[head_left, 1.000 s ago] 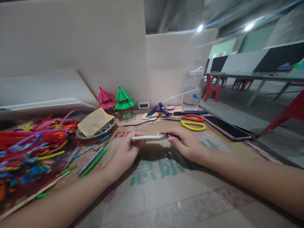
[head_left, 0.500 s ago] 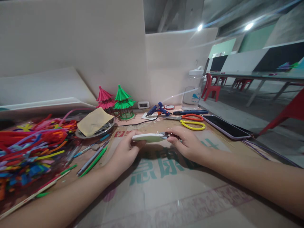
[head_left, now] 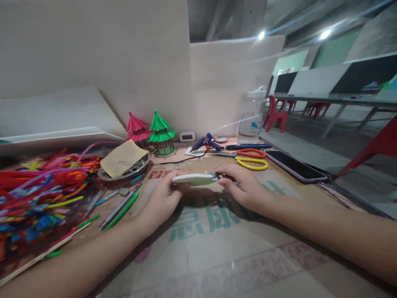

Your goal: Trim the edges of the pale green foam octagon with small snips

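Observation:
My left hand [head_left: 166,192] is closed on one end of a thin, pale disc [head_left: 194,179] with a white rim, held nearly level above the cardboard. Against the disc's right end is a small, dark, metallic-looking piece [head_left: 214,176], pinched in the fingers of my right hand [head_left: 240,184]. Its exact kind is too small to make out. Beneath both hands lies a taped cardboard sheet [head_left: 223,248] with green printed characters. Scissors [head_left: 251,159] with red and yellow handles rest just beyond my right hand.
A blue glue gun [head_left: 206,142], a water bottle [head_left: 249,120] and a phone [head_left: 294,165] lie or stand behind. Two small pipe-cleaner pavilions, one green [head_left: 161,134], one pink [head_left: 136,126], stand near a metal dish [head_left: 144,165]. Pipe cleaners [head_left: 40,194] pile up at left.
The hands and the disc stay in nearly the same place. Only a very slight shift of the view shows.

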A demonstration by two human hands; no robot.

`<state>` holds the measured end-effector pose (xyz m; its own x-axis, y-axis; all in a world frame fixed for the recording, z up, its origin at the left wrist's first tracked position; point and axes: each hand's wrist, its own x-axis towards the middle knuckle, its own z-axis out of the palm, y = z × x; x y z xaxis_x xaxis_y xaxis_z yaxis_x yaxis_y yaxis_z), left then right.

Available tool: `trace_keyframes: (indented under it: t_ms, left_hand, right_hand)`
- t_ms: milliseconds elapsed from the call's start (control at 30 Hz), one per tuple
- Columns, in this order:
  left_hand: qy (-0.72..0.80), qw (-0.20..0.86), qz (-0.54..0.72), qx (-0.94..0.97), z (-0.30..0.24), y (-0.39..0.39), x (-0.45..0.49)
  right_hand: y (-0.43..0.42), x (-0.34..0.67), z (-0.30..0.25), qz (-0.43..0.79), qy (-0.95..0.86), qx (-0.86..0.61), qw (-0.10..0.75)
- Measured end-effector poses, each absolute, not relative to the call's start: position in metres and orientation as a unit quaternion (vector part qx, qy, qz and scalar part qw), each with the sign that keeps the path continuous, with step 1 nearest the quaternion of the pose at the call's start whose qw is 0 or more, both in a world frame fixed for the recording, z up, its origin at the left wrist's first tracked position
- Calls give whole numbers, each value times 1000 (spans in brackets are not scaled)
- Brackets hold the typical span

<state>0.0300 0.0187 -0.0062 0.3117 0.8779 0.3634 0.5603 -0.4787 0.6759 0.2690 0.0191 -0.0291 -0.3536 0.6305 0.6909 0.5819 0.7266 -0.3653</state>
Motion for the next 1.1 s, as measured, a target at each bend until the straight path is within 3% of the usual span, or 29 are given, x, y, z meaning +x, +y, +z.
trace_keyframes:
  t_ms: [1100]
  left_hand:
    - [472, 232, 335, 781, -2, 18, 31]
  right_hand:
    - [20, 268, -29, 37, -818, -374, 435]
